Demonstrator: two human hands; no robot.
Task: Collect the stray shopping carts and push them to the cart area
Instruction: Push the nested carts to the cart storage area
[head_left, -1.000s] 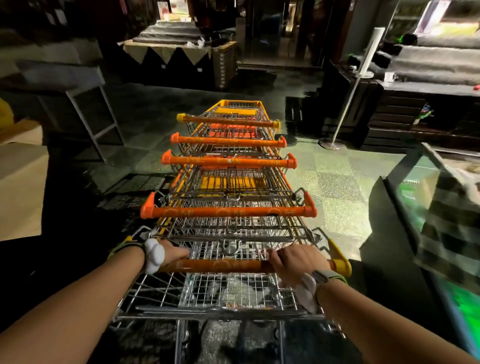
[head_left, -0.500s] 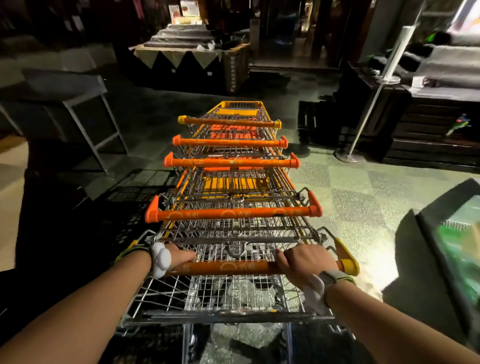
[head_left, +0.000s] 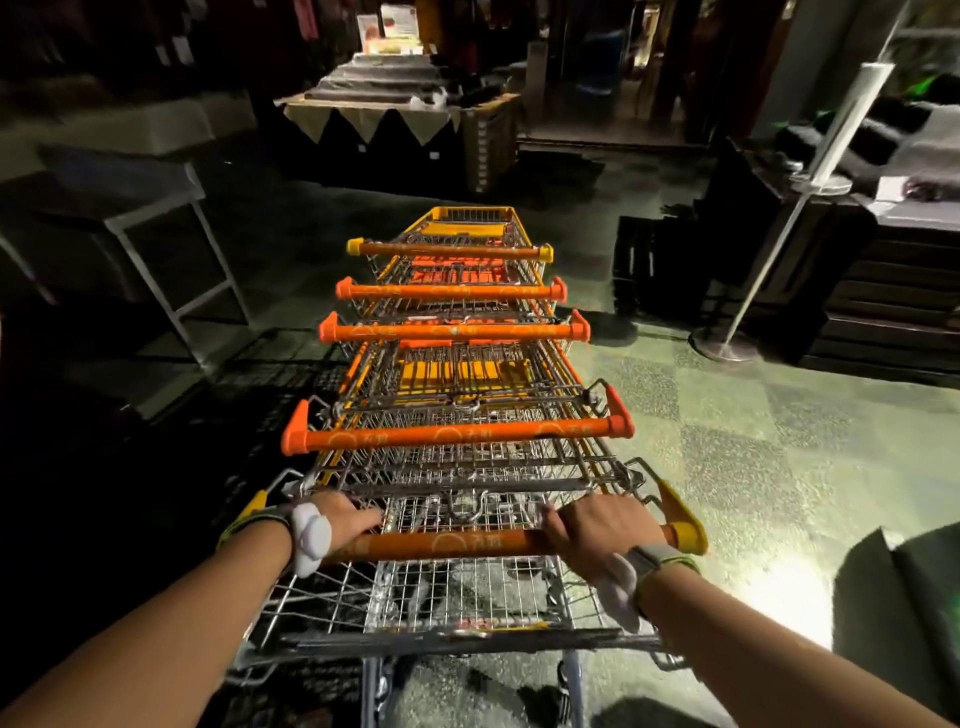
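Step in hand, as we judge it: pushing the gathered train of carts (head_left: 457, 395) toward the cart area, which we cannot pick out in this dim view.

Both hands sit on the rearmost handle (head_left: 457, 544). Our left hand (head_left: 347, 522) grips its left end, fingers curled over the bar. Our right hand (head_left: 589, 527) grips toward the right end, fingers wrapped round the bar and clamped on it.

Position of the carts: five handles count out ahead of us, nested one into the next, in a line running straight up the tiled floor (head_left: 727, 467). The front cart's yellow rim points at a draped display bench (head_left: 374, 117) well ahead.

Obstacles: metal frame rack (head_left: 171, 270) off to the left, slanted post on a round base (head_left: 724, 345) to the right, dark crates (head_left: 649, 265) just right of the front cart.

Next move likely calls for even pressure from both hands to keep the long train straight, then a steer before the display bench. A long nested line will probably swing wide at the nose.
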